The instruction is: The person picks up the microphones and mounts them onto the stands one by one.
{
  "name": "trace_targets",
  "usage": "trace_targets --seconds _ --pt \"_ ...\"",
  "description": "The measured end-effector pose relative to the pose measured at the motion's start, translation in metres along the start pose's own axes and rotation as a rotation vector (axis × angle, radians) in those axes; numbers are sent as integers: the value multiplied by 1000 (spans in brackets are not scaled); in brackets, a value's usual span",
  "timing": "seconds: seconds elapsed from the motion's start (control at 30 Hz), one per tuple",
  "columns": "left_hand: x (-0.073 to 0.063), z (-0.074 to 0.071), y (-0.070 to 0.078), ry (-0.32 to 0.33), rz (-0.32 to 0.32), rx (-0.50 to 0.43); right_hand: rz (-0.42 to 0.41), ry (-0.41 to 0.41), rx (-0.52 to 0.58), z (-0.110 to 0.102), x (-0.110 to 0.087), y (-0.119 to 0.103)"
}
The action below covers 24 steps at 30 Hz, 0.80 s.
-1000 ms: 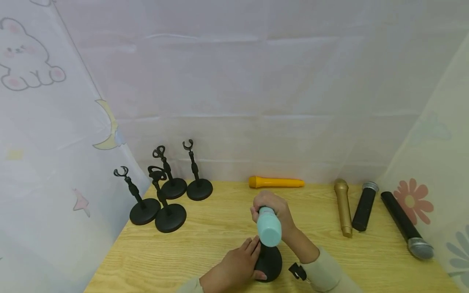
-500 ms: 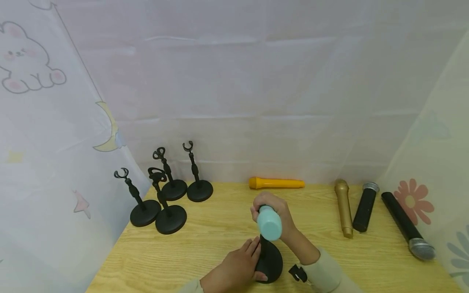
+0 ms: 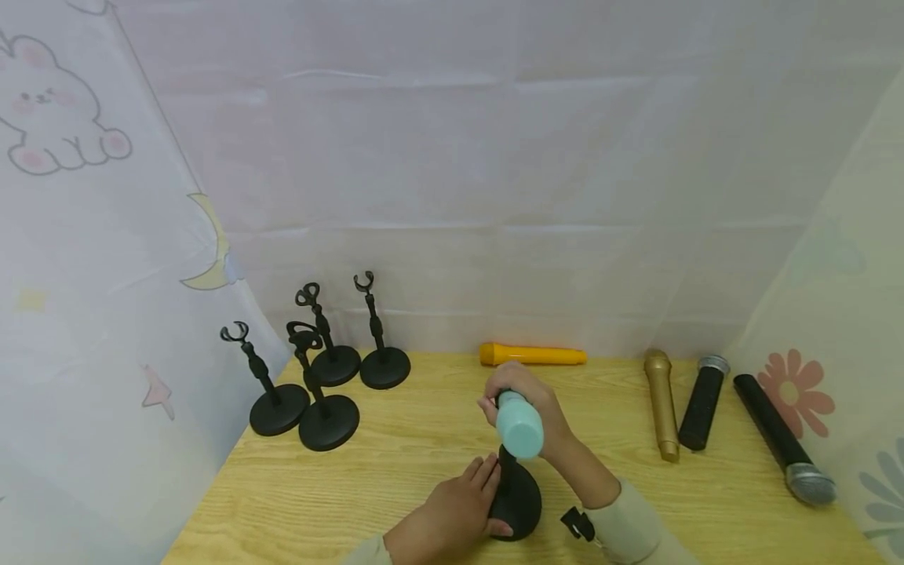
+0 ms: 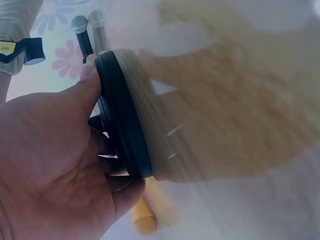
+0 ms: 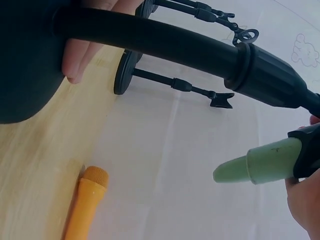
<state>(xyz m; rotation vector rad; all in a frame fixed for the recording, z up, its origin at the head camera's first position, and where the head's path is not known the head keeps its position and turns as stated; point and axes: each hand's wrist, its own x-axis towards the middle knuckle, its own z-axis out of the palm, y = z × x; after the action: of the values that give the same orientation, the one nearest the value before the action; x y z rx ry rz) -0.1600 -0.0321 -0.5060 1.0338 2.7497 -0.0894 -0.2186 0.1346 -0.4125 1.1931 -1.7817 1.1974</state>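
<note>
While my left hand point(image 3: 452, 502) holds the round base of a black stand point(image 3: 521, 502), thumb at its near edge and fingers lying over it, my right hand point(image 3: 542, 404) is wrapped around a pale green microphone point(image 3: 521, 431) above that base. Under us runs a tabletop point(image 3: 395, 463) of light, yellowish wood grain; beside my right sleeve point(image 3: 625, 518) is a small black piece point(image 3: 577, 523). Farther off to my right lie a gold microphone point(image 3: 662, 408) and two black microphones point(image 3: 704, 404) with silver heads. Four more black stands point(image 3: 328, 424) cluster upright at the left, and a yellow microphone point(image 3: 533, 355) lies along the back edge. Behind everything hangs a creased pale sheet point(image 3: 452, 157), with a bear print point(image 3: 52, 118) on the left and a red flower print point(image 3: 796, 392) on the right.

From the left wrist I see the base's thick rim side-on (the glossy wood mirrors it), my thumb and fingers spanning it. Only the right wrist view shows the microphone's tapered tail point(image 5: 255, 162) poking out of a black clip point(image 5: 306, 150), and the stand's full stem point(image 5: 165, 40).
</note>
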Motion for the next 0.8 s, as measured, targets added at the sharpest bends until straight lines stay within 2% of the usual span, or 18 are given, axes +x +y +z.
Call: trace_targets --seconds 0.2,0.47,0.8 --pt "3 -1 -4 -16 -19 -10 92 -104 -16 -7 0 -1" --pt "4 -4 -11 -12 -32 -44 354 -280 -72 -31 -2 -4" --pt "10 2 -22 -17 -61 -78 366 -401 -148 -58 -15 13"
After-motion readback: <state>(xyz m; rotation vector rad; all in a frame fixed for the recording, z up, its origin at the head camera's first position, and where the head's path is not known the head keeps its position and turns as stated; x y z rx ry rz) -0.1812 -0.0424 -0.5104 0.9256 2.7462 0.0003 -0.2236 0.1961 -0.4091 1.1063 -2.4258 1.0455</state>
